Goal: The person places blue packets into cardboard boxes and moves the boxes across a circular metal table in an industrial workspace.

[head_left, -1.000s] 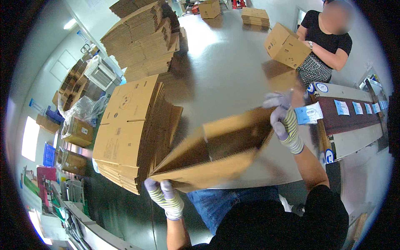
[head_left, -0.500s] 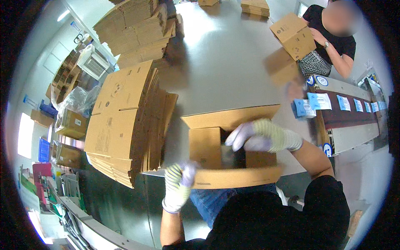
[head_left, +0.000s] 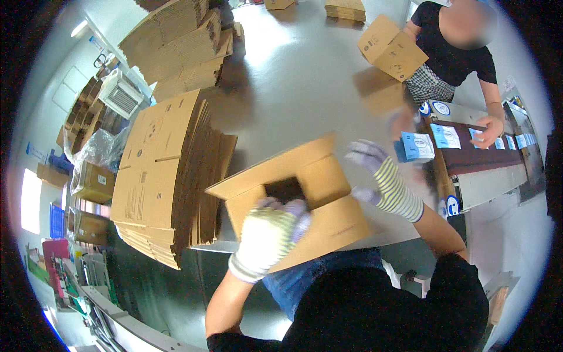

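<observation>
- Cardboard carton (head_left: 337,226) is being swung askew since last frame, at edge of table (head_left: 305,100)
- Left hand (head_left: 265,237) is being held over it, grip can't be told
- Right hand (head_left: 388,186) is being held beside, spread

The gloved left hand (head_left: 270,237) lies above the near edge of the table (head_left: 293,100), back upward, fingers bent, though blur hides their exact hold. Toward the near right corner, the right hand (head_left: 387,185) hangs with thumb parted from extended fingers. The left forearm (head_left: 226,302) and right forearm (head_left: 443,232) are bare.
</observation>
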A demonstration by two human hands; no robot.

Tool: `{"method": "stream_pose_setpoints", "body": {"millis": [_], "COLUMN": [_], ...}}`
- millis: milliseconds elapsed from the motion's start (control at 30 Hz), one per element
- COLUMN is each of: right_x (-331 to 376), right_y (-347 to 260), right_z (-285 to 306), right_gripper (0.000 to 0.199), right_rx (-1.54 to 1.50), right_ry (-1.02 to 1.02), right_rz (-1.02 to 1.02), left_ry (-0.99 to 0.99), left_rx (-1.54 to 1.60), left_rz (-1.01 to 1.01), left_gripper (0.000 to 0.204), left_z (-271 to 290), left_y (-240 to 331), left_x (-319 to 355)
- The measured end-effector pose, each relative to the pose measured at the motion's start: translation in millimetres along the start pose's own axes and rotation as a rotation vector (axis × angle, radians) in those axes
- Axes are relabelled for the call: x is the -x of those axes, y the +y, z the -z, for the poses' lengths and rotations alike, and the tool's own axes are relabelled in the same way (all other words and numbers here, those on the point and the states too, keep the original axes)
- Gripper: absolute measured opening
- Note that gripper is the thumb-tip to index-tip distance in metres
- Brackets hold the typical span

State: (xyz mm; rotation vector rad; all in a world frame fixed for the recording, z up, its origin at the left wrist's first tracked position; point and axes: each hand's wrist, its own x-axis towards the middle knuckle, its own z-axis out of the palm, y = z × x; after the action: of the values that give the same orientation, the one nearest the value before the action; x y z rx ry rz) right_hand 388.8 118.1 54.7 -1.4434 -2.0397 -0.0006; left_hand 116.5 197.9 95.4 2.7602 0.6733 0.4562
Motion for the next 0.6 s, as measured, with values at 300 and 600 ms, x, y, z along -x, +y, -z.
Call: {"method": "stream_pose_setpoints", "body": {"millis": [300,600], "right_x": [-23.3,-61.0], "right_y": [-55.2,-56.4], "right_z": [24.0,-40.0], "right_gripper": [0.069,0.047], "right_rx": [-0.608,0.200], "right_ry": [0.404,0.083], "right_rz": [-0.412,0.144], "left_ry": [0.644,0.735], "left_rx": [0.877,1.466], "left_rz": [0.531,1.079], "left_gripper": [0.044,0.039], "left_z": [-118.1,-186.6], "left_y": [-8.5,-0.8], "left_x": [69.2,99.7]}}
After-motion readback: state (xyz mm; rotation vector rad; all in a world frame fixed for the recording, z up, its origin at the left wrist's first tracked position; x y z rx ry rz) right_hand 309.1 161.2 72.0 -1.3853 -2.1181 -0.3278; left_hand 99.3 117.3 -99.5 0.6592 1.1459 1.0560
